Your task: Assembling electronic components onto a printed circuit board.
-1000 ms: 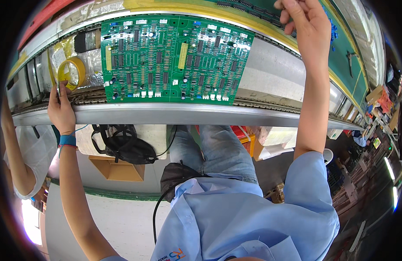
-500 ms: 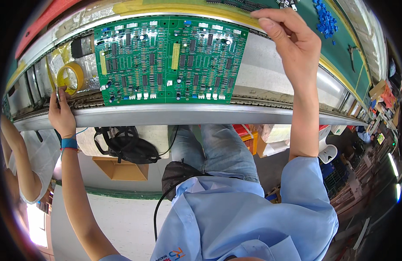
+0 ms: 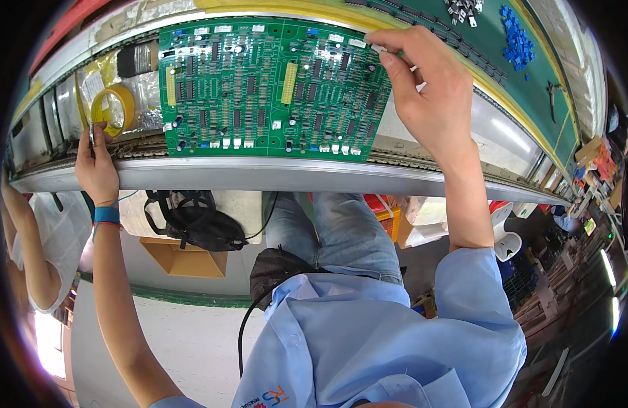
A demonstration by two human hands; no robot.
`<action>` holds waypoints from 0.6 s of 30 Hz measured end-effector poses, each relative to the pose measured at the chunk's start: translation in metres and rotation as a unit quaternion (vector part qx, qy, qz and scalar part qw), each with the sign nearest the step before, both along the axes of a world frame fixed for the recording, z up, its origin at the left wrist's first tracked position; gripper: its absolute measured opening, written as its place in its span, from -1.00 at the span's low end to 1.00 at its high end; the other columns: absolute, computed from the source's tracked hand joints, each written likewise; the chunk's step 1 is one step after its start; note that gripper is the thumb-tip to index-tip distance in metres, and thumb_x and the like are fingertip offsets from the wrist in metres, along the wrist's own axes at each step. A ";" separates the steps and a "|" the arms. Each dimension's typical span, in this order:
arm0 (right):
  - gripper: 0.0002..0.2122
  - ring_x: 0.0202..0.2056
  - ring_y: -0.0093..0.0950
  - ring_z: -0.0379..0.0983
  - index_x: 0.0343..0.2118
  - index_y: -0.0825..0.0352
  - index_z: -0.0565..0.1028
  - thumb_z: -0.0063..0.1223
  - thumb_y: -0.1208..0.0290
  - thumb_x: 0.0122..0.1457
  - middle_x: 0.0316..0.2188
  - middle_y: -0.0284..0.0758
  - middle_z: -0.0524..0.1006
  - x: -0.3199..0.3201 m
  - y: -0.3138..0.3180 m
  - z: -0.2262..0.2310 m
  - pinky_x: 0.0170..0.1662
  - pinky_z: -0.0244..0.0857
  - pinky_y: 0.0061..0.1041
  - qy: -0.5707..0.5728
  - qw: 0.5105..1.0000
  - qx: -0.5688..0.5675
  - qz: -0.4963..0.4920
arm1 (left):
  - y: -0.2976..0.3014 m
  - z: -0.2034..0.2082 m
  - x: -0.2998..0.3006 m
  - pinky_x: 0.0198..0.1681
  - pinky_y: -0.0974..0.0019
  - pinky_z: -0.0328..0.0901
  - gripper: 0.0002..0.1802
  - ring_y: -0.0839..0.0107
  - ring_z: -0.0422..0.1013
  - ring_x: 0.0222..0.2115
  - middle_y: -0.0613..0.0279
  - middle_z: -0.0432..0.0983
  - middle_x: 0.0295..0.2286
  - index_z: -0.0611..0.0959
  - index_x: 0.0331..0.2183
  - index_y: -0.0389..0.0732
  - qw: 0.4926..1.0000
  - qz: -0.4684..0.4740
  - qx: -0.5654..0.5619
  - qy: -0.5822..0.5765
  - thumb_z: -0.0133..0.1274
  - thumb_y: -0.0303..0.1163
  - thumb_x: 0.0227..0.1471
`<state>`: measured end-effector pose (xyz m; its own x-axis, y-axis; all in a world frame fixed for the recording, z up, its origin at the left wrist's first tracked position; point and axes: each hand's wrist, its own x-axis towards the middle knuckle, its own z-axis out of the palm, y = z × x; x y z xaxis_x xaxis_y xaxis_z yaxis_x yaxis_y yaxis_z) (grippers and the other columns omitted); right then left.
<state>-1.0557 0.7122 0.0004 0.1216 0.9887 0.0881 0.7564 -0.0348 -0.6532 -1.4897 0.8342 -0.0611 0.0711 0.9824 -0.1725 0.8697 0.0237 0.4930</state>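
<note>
The circuit board [image 3: 267, 92] spanned the conveyor [image 3: 273, 175], its far right corner beneath the right hand [image 3: 436, 98], whose fingers pinched a white part [image 3: 378, 48]. The left hand [image 3: 97, 168] met the near edge, grip unclear; a tabletop [image 3: 530, 105] lay beyond, a cardboard box [image 3: 184, 260] below.

Lit tubes [image 3: 608, 266] far right; bright opening [image 3: 50, 343] lower left (view beyond washed out); grey floor [image 3: 239, 269].

the left hand [image 3: 97, 170] is pointing its fingers [image 3: 85, 148] forward from an outstretched arm [image 3: 123, 299]; the right hand [image 3: 435, 95] is pointing forward-left, its thumb [image 3: 399, 78] and forefinger [image 3: 397, 38] pinching.
</note>
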 end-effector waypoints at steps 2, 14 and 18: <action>-0.86 -0.50 -0.30 0.41 -0.41 0.28 0.51 0.01 0.64 -0.03 -0.49 -0.30 0.45 -0.002 0.000 0.002 -0.47 0.30 -0.42 0.005 1.000 -0.003 -0.007 | 0.000 0.000 0.000 -0.33 0.45 0.26 -0.68 0.54 0.41 -0.45 0.25 0.52 -0.51 0.59 -0.20 -0.21 1.000 0.003 -0.002 0.002 -0.11 -0.21 0.18; -0.82 -0.50 -0.37 0.45 -0.33 0.19 0.49 0.04 0.60 -0.02 -0.52 -0.42 0.46 -0.002 -0.003 -0.012 -0.55 0.26 -0.46 -0.112 0.993 0.032 0.017 | 0.000 -0.001 -0.002 -0.31 0.49 0.26 -0.66 0.57 0.42 -0.44 0.25 0.54 -0.49 0.60 -0.18 -0.20 1.000 0.001 0.008 0.015 -0.11 -0.18 0.18; -0.77 -0.56 -0.56 0.43 -0.24 0.22 0.47 0.07 0.62 0.01 -0.50 -0.45 0.53 -0.004 -0.001 -0.008 -0.55 0.24 -0.63 -0.140 0.989 0.044 0.033 | 0.000 -0.002 -0.003 -0.31 0.50 0.25 -0.65 0.58 0.41 -0.44 0.27 0.52 -0.50 0.60 -0.18 -0.20 1.000 0.000 0.011 0.008 -0.11 -0.17 0.18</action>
